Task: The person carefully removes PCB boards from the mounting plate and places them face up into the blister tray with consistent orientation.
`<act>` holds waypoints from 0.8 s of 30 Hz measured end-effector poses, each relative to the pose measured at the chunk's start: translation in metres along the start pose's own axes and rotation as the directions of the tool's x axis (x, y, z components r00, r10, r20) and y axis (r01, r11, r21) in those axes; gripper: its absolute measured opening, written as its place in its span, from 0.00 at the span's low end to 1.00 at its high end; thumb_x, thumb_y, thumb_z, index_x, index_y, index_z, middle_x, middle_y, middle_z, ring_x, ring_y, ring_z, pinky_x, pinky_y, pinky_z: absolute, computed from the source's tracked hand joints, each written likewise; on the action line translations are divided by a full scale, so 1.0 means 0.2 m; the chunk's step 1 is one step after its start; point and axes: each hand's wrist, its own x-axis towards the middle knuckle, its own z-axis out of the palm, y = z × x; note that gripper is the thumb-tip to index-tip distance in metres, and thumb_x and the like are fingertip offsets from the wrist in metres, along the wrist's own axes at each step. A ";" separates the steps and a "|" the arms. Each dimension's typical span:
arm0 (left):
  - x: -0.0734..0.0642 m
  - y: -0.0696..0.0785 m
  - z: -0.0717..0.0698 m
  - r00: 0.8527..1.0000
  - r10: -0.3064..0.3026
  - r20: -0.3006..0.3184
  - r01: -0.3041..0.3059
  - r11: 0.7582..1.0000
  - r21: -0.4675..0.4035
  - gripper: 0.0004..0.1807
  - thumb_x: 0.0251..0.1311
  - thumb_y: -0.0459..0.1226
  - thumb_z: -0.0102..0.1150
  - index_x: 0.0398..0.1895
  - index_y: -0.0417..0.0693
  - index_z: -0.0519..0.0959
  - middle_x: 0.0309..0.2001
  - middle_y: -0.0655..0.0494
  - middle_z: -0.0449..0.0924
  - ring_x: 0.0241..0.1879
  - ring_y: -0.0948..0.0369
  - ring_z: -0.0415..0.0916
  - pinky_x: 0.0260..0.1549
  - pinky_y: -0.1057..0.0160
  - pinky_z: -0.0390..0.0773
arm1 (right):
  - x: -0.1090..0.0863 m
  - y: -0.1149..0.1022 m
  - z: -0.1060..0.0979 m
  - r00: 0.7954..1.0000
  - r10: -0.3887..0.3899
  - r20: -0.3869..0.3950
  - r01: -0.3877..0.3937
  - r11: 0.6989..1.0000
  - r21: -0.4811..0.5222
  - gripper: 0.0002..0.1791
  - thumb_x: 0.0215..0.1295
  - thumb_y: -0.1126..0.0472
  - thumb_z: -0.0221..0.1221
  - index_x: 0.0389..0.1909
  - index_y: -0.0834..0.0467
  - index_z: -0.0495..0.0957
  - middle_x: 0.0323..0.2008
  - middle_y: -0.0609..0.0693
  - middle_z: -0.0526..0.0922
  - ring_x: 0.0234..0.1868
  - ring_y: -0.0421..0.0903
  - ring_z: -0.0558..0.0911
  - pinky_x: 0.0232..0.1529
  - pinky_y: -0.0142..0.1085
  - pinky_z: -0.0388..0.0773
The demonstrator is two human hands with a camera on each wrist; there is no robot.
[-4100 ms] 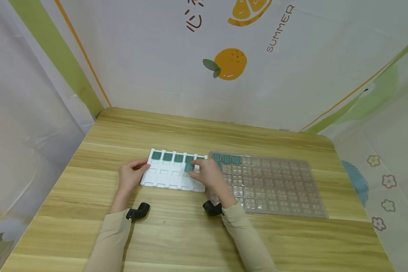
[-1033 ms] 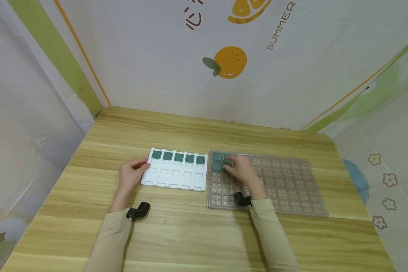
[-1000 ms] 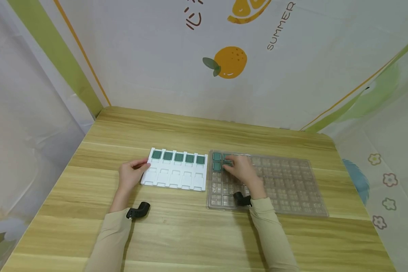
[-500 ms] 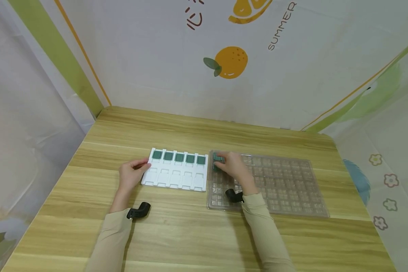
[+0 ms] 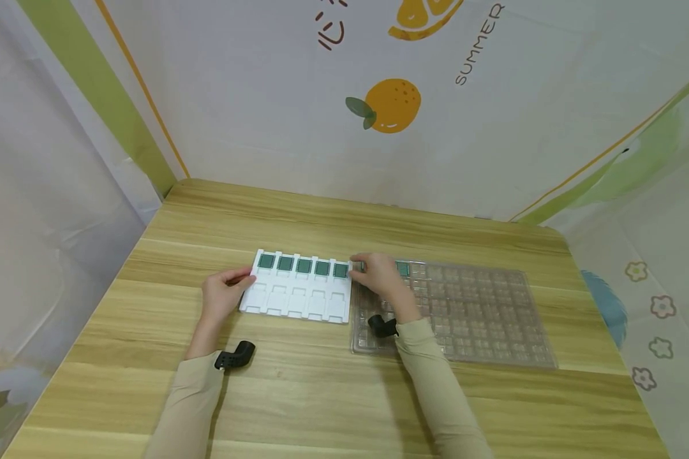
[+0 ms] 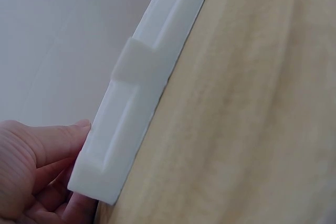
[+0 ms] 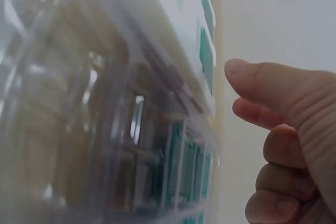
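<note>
With thumb and fingers my left hand (image 5: 222, 294) pinches the left end of a white plastic tray (image 5: 298, 299), also seen edge-on in the left wrist view. Square green chips (image 5: 303, 266) fill its upper row of pockets; the lower row holds none. My right hand (image 5: 380, 276) is over the left edge of a clear compartment tray (image 5: 482, 312), fingertips close to the white tray's right end. In the right wrist view its thumb (image 7: 262, 80) is extended, its other fingers bend loosely, and nothing shows between them. The hand partly hides the clear tray's green chips (image 5: 402, 269).
Both trays lie side by side on a wood-grain table (image 5: 287, 395). A white curtain (image 5: 264, 115) with fruit prints hangs behind the table's back edge. Black wrist cameras (image 5: 238, 354) sit at both cuffs.
About four seconds ago my right hand held a green chip over the white tray. It was then among chips in the clear tray, and has since moved left, empty. My left hand stays put.
</note>
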 end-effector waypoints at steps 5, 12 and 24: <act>0.00 0.01 0.00 1.000 -0.012 -0.002 0.012 1.000 -0.009 0.12 0.54 0.29 0.64 0.41 0.31 0.82 0.39 0.36 0.82 0.26 0.80 0.71 0.26 0.80 0.70 | 0.02 -0.02 0.02 1.000 0.007 0.018 -0.007 1.000 0.002 0.20 0.61 0.59 0.63 0.52 0.64 0.78 0.08 0.43 0.59 0.11 0.38 0.56 0.16 0.29 0.57; 0.00 0.00 0.00 1.000 -0.009 -0.004 0.009 1.000 -0.019 0.12 0.54 0.29 0.63 0.42 0.31 0.82 0.40 0.35 0.81 0.27 0.80 0.70 0.27 0.80 0.70 | 0.04 -0.04 0.05 0.999 0.009 0.031 -0.009 1.000 0.008 0.20 0.60 0.59 0.63 0.51 0.65 0.78 0.07 0.42 0.57 0.11 0.37 0.55 0.16 0.27 0.57; 0.00 0.00 0.00 1.000 -0.010 -0.011 0.009 1.000 -0.023 0.12 0.54 0.28 0.63 0.42 0.31 0.82 0.40 0.35 0.82 0.26 0.80 0.70 0.26 0.80 0.70 | 0.05 -0.05 0.07 0.999 0.015 0.043 -0.015 1.000 -0.017 0.19 0.58 0.60 0.65 0.50 0.64 0.79 0.07 0.43 0.62 0.11 0.37 0.58 0.17 0.27 0.59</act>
